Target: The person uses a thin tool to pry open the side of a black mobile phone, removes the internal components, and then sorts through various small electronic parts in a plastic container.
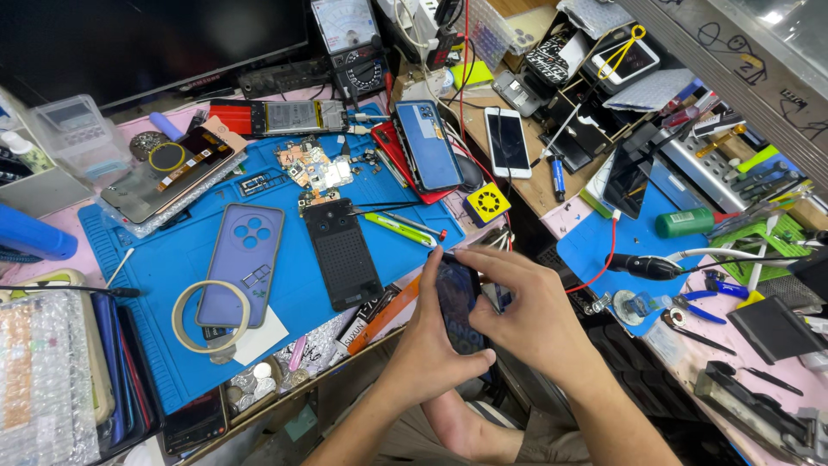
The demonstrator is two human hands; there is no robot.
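Both bare forearms rise from the lower edge and converge at centre. Left hand [429,345]: palm turned inward, fingers curled in a closed grip, thumb lying forward. Right hand [523,312]: arched above it, back facing up, fingertips [459,256] pinched together, wrist bent.

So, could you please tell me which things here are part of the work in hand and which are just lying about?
In hand:
- dark glossy phone, in the grip of the left hand and right hand

Lying about:
- lilac phone case
- ring of beige tape
- black perforated back panel
- white phone
- green bottle
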